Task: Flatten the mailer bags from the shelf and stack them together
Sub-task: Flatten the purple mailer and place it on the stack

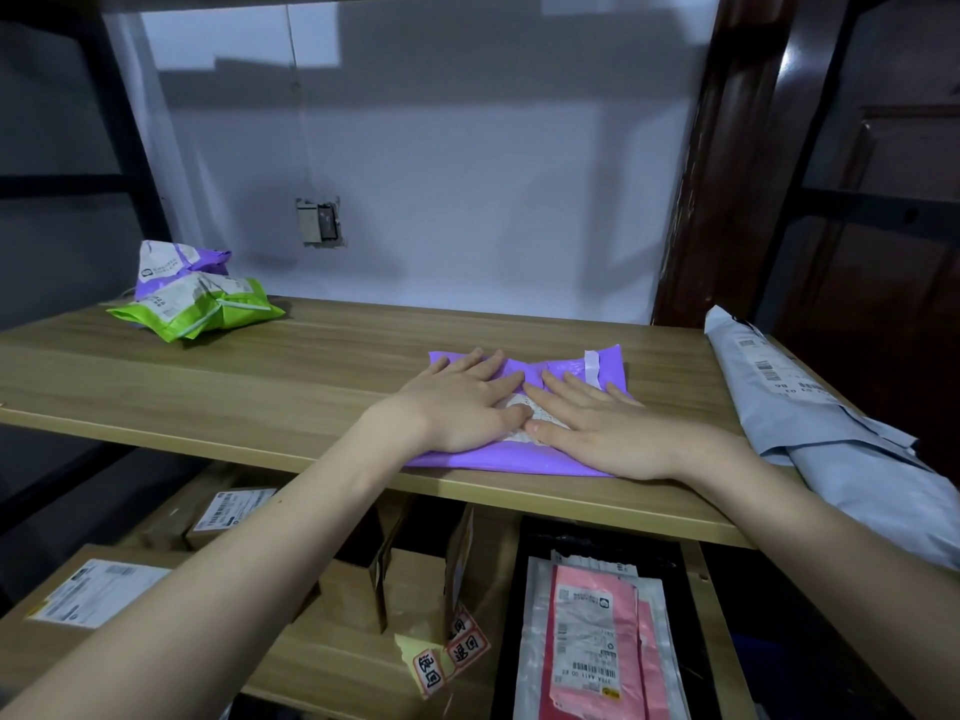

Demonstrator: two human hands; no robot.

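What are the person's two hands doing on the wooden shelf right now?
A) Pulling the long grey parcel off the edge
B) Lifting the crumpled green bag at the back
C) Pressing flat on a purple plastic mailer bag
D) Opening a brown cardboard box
C: the left hand and the right hand lie side by side with straight fingers, palms down on the purple plastic mailer bag near the front of the wooden shelf.

Purple mailer's [524,454] label mostly under both palms, print perhaps unreadable.
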